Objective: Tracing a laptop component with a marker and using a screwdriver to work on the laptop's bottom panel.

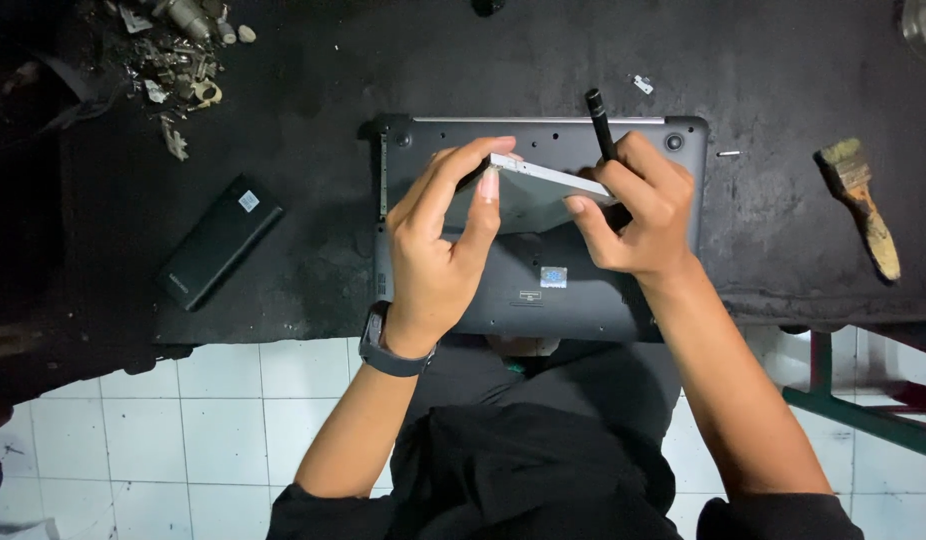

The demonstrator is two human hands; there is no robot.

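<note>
1. Two hands of ours meet above a dark laptop [543,290] that lies bottom side up on the black worktable [313,80].
2. Our left hand [438,245] is closed on one end of a thin, flat silver drive [533,190], thumb and fingers pinching its edge from the near side and the top.
3. Our right hand [638,215] grips the other end of the same drive with its fingertips, and it also keeps a black screwdriver [600,122] tucked between the fingers, the handle sticking up and away from us.
4. We hold the silver drive tilted, lifted clear over the upper half of the laptop, not resting in it as far as we can tell.
5. We wear a dark watch [388,345] on the left wrist.
6. To our left on the table lies a long black battery pack [218,243], set at an angle and well apart from the laptop.
7. Farther off at the top left we see a heap of small metal parts and scraps [178,50].
8. To our right lies a worn paintbrush [863,205], and between it and the laptop a small loose screw [728,153]; another small pale piece [643,84] sits just beyond the laptop's far edge.
9. Below the table edge we see white floor tiles [223,400] and our dark clothing.
</note>
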